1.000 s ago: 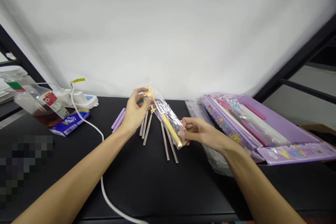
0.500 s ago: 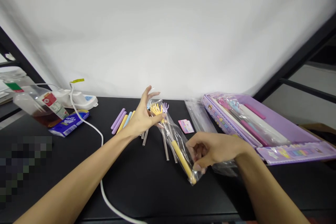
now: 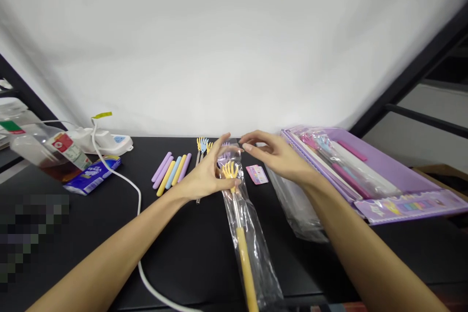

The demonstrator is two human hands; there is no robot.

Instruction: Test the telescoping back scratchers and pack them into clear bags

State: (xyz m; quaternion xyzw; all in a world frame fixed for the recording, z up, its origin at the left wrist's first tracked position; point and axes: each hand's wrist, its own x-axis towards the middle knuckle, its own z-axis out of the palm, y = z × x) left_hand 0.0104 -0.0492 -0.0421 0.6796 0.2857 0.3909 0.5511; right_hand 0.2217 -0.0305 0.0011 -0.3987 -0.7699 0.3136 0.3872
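A yellow back scratcher [image 3: 244, 253] with a small claw head lies in a clear plastic sleeve [image 3: 256, 248] that runs from the table's middle toward me. My left hand [image 3: 208, 175] pinches the sleeve at the claw end, thumb and fingers closed on it. My right hand [image 3: 274, 156] hovers just beyond, fingers curled at the sleeve's open top, touching the plastic edge. Behind my left hand lie more scratchers [image 3: 203, 145] with metal rods, partly hidden.
Several pastel handle grips [image 3: 171, 171] lie left of my hands. A small pink card [image 3: 257, 174] sits near my right hand. A purple box [image 3: 365, 175] of packaged items and loose plastic bags [image 3: 296, 204] are at right. A white cable [image 3: 124, 185], power strip [image 3: 104, 139], bottle [image 3: 40, 148] and blue packet [image 3: 91, 174] are at left.
The sleeved scratcher has swung so its handle now points toward me. My right hand let go of the handle end and moved up to the sleeve's top; my left hand closed on the claw end.
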